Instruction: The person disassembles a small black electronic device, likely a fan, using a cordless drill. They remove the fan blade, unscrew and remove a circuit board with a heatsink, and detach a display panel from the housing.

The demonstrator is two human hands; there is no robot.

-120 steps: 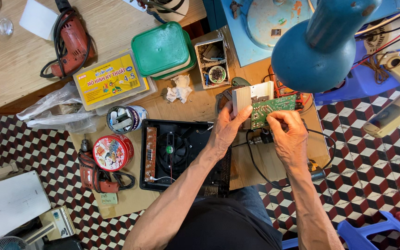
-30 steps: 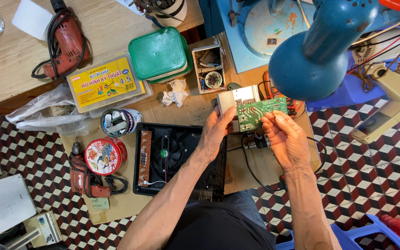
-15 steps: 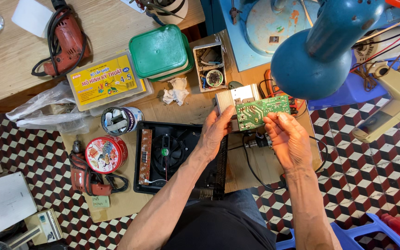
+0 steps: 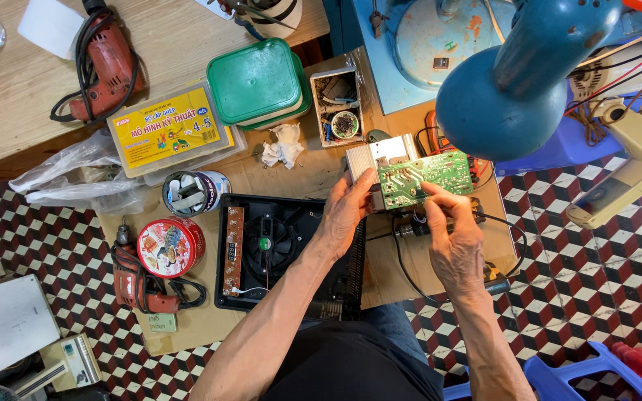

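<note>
Left hand [image 4: 347,212] pinches the green circuit board's [image 4: 425,177] left edge; right hand [image 4: 455,238], fingers pressed together, touches its lower edge, beside the black casing [image 4: 284,252].

Checkered tile floor [image 4: 588,297] (red, black, white); wooden table [image 4: 9,96]; blue lamp [image 4: 514,89].

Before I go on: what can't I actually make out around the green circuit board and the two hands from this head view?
- Green circuit board: components too small to identify.
- Right hand: fingertips pinch at the board's lower edge; any tool hidden by the fingers.
- Left hand: covers the board's left end beside the metal heat sink.
- Open black appliance base: right part hidden by the left forearm.
- Blue lamp: hides the bench behind.
</note>
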